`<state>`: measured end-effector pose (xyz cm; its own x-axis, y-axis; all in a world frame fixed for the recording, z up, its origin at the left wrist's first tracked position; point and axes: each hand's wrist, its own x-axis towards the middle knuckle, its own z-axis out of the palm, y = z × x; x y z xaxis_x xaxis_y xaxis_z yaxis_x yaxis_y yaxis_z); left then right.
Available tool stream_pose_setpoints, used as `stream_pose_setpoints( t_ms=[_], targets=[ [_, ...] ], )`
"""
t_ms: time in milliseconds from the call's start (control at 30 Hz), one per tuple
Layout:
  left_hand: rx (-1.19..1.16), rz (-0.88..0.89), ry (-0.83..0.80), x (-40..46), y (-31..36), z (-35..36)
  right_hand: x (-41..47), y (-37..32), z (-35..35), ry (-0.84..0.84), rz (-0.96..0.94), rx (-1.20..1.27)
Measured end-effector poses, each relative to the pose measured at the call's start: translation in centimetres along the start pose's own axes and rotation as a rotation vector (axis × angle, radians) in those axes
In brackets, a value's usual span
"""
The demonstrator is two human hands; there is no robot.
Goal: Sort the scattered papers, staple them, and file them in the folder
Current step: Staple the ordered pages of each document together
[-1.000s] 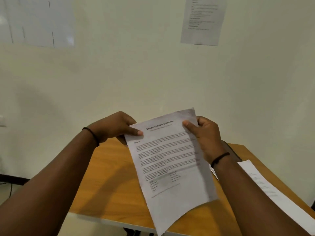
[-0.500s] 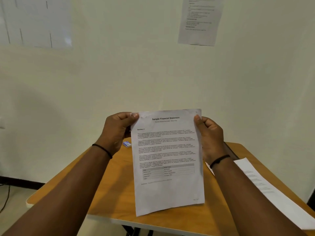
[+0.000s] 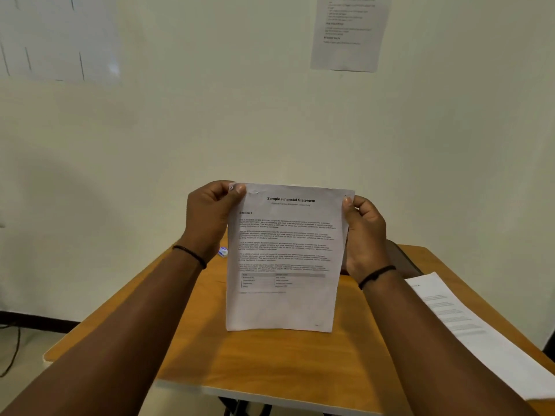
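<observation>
While held upright above wooden table [image 3: 270, 364], printed sheet [image 3: 285, 259] faces camera; left hand [image 3: 210, 217] pinches top left corner, right hand [image 3: 365, 235] grips right edge.

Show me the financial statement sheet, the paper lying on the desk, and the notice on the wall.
Financial statement sheet [image 3: 285, 259]: head view, printed middle.
Paper on desk [image 3: 480, 340]: head view, its middle.
Wall notice [image 3: 350, 31]: head view, text area.

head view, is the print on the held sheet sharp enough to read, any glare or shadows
Head view: the sheet held by the left hand and right hand shows a legible heading, body lines blurred; no glare on it; soft shadow on the wall at left; wall notice unreadable.
</observation>
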<state>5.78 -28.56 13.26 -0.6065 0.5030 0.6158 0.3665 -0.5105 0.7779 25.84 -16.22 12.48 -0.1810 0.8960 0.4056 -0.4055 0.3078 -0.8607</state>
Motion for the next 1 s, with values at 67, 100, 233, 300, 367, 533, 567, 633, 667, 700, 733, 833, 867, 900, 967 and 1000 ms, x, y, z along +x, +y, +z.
stream_pose_setpoints(
  t_ms=[67,100,233,300,367,533,567,633,667,700,733,833,867,900,967,1000],
  targets=[
    [0.003,0.012,0.057,-0.8,-0.9,0.8,-0.2,0.6,0.3,0.029,-0.028,-0.038],
    [0.003,0.017,0.09,-1.1,-1.1,1.1,-0.3,0.8,0.4,0.041,-0.044,-0.055],
    [-0.027,0.02,0.151,-1.6,-1.5,1.6,-0.4,0.8,0.8,0.059,-0.085,-0.082],
    [-0.055,0.02,0.157,-1.5,-1.4,1.8,-0.3,0.6,0.8,0.078,-0.102,-0.08],
    [-0.067,0.034,0.156,-1.5,-1.1,2.1,-0.1,0.4,0.7,0.101,-0.114,-0.089],
    [-0.07,0.014,0.131,-0.8,-0.7,1.3,0.2,-0.1,0.9,0.124,-0.119,-0.115],
    [-0.057,0.01,0.117,-0.6,-0.6,1.0,0.2,-0.4,0.9,0.121,-0.12,-0.116],
    [-0.05,-0.004,0.097,-0.1,0.0,0.6,0.6,-1.0,0.9,0.118,-0.115,-0.12],
    [-0.054,-0.016,0.096,0.1,0.3,0.4,1.0,-1.2,1.0,0.115,-0.109,-0.124],
    [-0.063,-0.032,0.096,0.4,0.5,0.3,1.4,-1.4,1.1,0.105,-0.098,-0.126],
    [-0.075,-0.061,0.093,0.6,0.6,0.0,1.8,-1.4,1.2,0.09,-0.086,-0.129],
    [-0.112,-0.24,0.073,1.0,-0.9,-1.1,2.3,-0.1,1.3,0.023,0.017,-0.135],
    [-0.097,-0.304,0.077,0.7,-1.9,-1.4,2.1,0.9,1.1,0.001,0.077,-0.16],
    [-0.073,-0.364,0.08,0.1,-3.4,-1.8,1.7,2.4,1.0,-0.021,0.146,-0.182],
    [-0.003,-0.455,0.078,-1.8,-6.4,-2.6,0.5,5.3,0.2,-0.066,0.293,-0.241],
    [0.04,-0.504,0.075,-3.0,-7.6,-3.0,-0.2,6.7,-0.2,-0.09,0.366,-0.283]
  ],
)
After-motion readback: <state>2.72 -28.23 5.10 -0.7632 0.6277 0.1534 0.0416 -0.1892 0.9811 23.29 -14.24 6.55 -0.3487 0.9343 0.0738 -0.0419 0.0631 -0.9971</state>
